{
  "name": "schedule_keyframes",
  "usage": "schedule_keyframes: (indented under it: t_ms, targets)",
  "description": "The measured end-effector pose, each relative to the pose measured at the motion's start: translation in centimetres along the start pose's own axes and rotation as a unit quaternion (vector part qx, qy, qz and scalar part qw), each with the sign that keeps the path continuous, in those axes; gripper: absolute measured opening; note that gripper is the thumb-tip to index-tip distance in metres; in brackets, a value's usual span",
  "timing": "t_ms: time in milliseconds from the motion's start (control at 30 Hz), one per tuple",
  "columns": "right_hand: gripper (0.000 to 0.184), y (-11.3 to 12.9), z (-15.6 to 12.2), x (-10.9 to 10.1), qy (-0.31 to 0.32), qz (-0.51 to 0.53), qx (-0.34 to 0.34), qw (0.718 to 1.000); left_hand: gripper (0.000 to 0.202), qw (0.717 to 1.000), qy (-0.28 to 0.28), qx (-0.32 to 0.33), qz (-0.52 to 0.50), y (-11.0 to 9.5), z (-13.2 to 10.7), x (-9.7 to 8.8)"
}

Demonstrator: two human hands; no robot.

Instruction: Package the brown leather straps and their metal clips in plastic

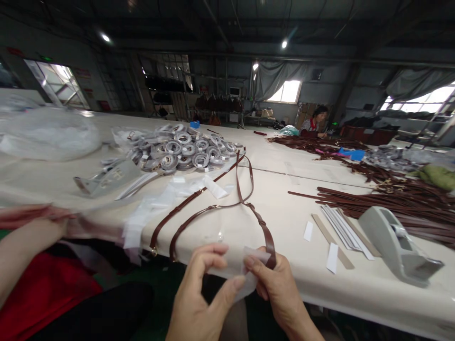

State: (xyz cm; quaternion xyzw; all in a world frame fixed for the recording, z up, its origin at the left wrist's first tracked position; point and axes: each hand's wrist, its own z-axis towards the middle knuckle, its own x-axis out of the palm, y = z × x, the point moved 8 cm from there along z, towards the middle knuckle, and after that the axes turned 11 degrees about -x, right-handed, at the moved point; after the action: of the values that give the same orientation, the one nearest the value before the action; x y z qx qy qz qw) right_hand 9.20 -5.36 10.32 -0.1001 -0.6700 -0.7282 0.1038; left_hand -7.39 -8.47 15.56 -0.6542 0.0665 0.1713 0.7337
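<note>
At the table's near edge, the right hand is closed, pinching a brown strap and translucent sheet. The left hand is half open, its thumb apparently touching the sheet. The strap extends onto the table.
</note>
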Motion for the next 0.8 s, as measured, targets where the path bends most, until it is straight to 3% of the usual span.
schedule_keyframes:
  t_ms: [67,167,233,333,433,533,667,800]
  targets:
    - [0.046,0.0,-0.1,0.4,0.007,-0.004,0.004,1.000,0.038,1.000,0.022,-0.003,0.002,-0.3,1.6,1.6]
    - [0.052,-0.4,-0.3,1.2,0.037,-0.016,0.005,0.999,0.022,0.995,0.096,0.010,-0.005,-1.1,2.6,3.7]
    - [0.053,-1.0,-0.6,1.8,0.069,-0.016,0.009,0.997,0.023,0.997,0.072,0.002,-0.034,-1.3,2.9,3.4]
    - [0.052,-2.3,-1.0,2.1,0.090,0.003,0.025,0.996,0.021,0.993,0.010,-0.060,-0.104,-0.3,3.0,2.3]
    - [0.052,-2.9,-0.8,2.0,0.068,0.018,0.020,0.997,0.025,0.972,0.038,-0.120,-0.200,1.2,2.4,2.7]
    - [0.051,-3.0,-0.6,2.1,0.069,0.018,0.024,0.997,0.056,0.943,0.089,-0.163,-0.275,2.7,1.3,3.6]
    - [0.051,-3.3,-0.9,2.6,0.110,0.012,0.041,0.993,0.039,0.945,0.080,-0.207,-0.240,4.7,0.8,3.7]
    - [0.053,-3.4,-1.1,3.0,0.134,0.017,0.031,0.990,0.035,0.957,0.043,-0.186,-0.217,4.3,1.6,3.2]
